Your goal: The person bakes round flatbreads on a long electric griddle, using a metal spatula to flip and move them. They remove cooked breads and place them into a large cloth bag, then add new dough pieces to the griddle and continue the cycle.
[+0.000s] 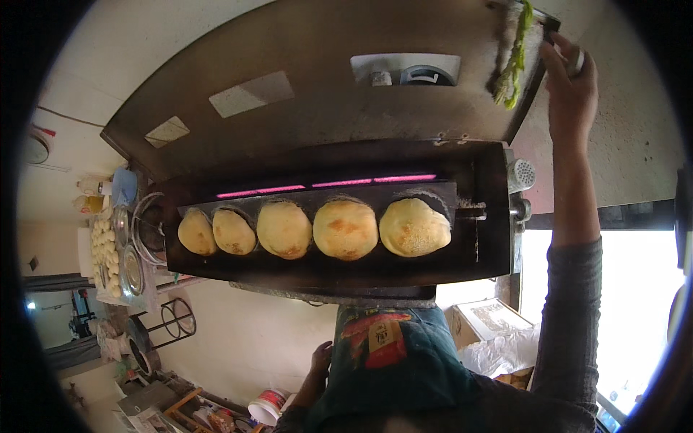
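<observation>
My right hand, with a ring on one finger, grips the corner of a dark metal oven lid, which stands raised. A green cloth strip hangs from the lid near my fingers. Below the lid, several puffed round breads, browned in spots, sit in a row in the long oven. Each rests against a round cutout in a metal plate. Behind them glow pink burner strips. My left hand hangs low beside my green apron, partly hidden; its fingers are unclear.
To the left, a table holds many dough pieces, a metal plate and a blue container. A black metal stand is below it. A white bucket stands lower down. At right are a cardboard box and plastic bag.
</observation>
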A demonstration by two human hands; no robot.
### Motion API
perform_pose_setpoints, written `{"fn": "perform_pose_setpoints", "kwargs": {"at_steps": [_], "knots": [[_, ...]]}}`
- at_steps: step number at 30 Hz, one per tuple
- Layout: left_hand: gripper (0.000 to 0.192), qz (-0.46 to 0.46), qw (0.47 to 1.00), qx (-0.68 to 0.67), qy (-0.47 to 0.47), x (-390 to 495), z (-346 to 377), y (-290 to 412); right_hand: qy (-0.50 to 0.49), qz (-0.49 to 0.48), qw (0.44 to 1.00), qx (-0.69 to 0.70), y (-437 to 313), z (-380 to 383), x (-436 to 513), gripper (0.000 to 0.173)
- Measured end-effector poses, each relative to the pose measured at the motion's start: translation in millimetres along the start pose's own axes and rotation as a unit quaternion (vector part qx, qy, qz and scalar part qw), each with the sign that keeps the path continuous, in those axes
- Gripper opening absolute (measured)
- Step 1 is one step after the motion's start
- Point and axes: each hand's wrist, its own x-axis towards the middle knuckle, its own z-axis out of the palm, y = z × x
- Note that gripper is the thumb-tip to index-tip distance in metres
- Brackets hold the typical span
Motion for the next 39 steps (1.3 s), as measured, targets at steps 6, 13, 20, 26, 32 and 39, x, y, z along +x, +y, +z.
{"fn": "perform_pose_setpoints", "kwargs": {"at_steps": [6,13,20,26,32,39], "knots": [[0.033,0.03,0.996,-0.077,0.017,-48.6,21.9,49.0,-0.055,0.019,0.992,-0.111,8.0,31.8,33.2,0.045],[0.047,0.055,0.991,-0.12,0.004,-62.9,40.0,71.6,0.019,-0.044,0.987,-0.153,10.2,42.2,41.4,0.039],[0.046,0.05,0.998,-0.028,0.0,-53.7,36.4,51.8,-0.064,0.049,0.99,-0.118,-20.5,19.6,19.6,0.032],[0.041,0.038,0.995,-0.082,-0.038,-27.6,-0.8,28.9,-0.101,0.018,0.989,0.109,-67.3,-64.5,-23.0,0.018],[0.041,0.085,0.994,-0.014,-0.06,-1.9,-31.2,19.7,-0.104,0.16,0.973,0.126,-69.3,-135.9,-142.0,0.009],[0.039,0.125,0.974,0.062,-0.181,31.8,-80.2,16.4,-0.143,0.274,0.943,-0.124,-38.4,-150.5,-281.5,0.013]]}}
